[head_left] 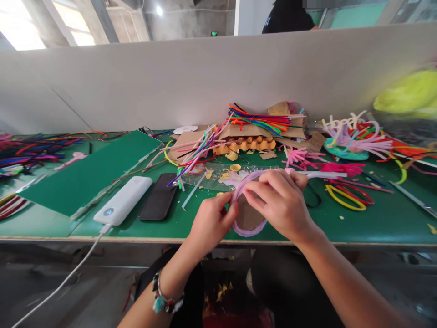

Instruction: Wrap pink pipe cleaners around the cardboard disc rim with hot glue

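Both hands are at a round piece of brown cardboard (248, 214) whose rim is wrapped in a pale lilac pipe cleaner (251, 233), held just over the table's front edge. My left hand (214, 217) pinches the left side of the rim between thumb and fingers. At the upper right, my right hand (282, 200) has its fingers curled over the rim, closed on the lilac pipe cleaner. A pale loose end (327, 175) sticks out to the right beyond the right hand. The fingers hide part of the disc's upper edge.
A white power bank (123, 200) with a cable and a black phone (159, 198) lie left on the green table (205, 230). Behind are an orange egg carton (246, 145) and a bundle of coloured pipe cleaners (262, 120). Pink pipe-cleaner pieces (297, 156) lie right. A person (288, 17) is beyond the partition.
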Demonstrator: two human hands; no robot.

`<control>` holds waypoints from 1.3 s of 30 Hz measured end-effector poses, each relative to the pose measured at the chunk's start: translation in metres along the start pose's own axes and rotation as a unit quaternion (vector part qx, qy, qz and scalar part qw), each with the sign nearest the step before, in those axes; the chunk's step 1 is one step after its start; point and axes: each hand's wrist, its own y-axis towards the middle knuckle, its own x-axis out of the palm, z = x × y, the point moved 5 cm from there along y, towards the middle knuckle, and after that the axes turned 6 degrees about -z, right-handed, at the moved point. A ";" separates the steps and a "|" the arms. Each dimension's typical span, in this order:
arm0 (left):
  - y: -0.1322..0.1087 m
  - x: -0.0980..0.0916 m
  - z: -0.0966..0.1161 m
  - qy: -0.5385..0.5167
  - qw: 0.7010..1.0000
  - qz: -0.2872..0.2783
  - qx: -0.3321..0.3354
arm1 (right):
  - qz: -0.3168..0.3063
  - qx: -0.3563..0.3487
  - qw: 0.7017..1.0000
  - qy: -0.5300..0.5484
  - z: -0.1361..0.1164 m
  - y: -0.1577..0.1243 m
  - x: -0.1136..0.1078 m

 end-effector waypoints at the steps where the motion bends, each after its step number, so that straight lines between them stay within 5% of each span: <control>1: 0.000 0.000 0.000 0.003 1.000 0.002 0.002 | 0.002 0.001 1.000 0.000 0.000 0.000 0.000; 21: 0.001 0.005 0.000 0.021 0.999 0.001 0.033 | 0.009 0.009 0.999 -0.032 -0.002 -0.001 0.001; 39: 0.001 0.007 -0.002 -0.025 1.000 -0.012 -0.012 | -0.005 0.011 0.992 0.129 0.012 -0.007 0.002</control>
